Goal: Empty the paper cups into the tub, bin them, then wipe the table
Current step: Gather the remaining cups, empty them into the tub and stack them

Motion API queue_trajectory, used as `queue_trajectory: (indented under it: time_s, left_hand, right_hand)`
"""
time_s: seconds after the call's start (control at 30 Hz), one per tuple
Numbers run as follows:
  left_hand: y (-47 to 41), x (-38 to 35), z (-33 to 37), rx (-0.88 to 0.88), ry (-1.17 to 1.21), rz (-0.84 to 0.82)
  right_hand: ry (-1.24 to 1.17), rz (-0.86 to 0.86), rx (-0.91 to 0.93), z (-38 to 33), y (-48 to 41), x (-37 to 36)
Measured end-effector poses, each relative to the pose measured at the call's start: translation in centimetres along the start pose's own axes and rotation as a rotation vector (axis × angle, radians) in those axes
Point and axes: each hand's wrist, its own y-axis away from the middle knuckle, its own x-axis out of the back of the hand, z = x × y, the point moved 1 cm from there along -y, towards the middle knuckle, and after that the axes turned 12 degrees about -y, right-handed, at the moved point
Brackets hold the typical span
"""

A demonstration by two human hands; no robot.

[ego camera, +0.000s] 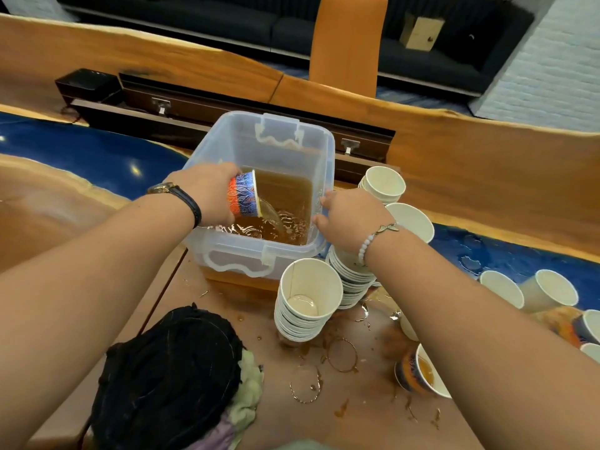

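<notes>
We count one clear tub at the centre of the frame and one patterned cup over it, with two hands: a left hand and a right hand. Right of the tub we make out three stacks of white cups: a near stack, a middle stack and a far stack. Whether the lone cup beside them tops a fourth, we cannot tell. At least four loose cups sit at the right edge, one cup with brown liquid at lower right, and one dark bundle at lower left.
</notes>
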Motion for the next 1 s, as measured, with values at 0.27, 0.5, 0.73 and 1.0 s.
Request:
queue_trajectory:
  time_s: [0.27, 0.5, 0.73, 1.0]
  left_hand:
    - [0.3, 1.4, 1.6, -0.016, -0.467, 0.081]
    - [0.9, 3.8, 6.5, -0.041, -0.319, 0.246]
    - [1.3, 3.3, 10.6, -0.253, 0.253, 0.423]
    - [-0.1, -1.4, 12.3, -0.206, 0.363, 0.172]
  right_hand:
    - [0.028, -0.033, 0.000, -0.5, 0.3, 0.4]
    - [-0.460, 0.081, -0.052, -0.1, 2.0, 3.5]
    - [-0.392, 0.475, -0.001, 2.9, 5.5, 8.1]
    - [-0.060, 0.605, 0.150, 8.5, 10.0, 6.9]
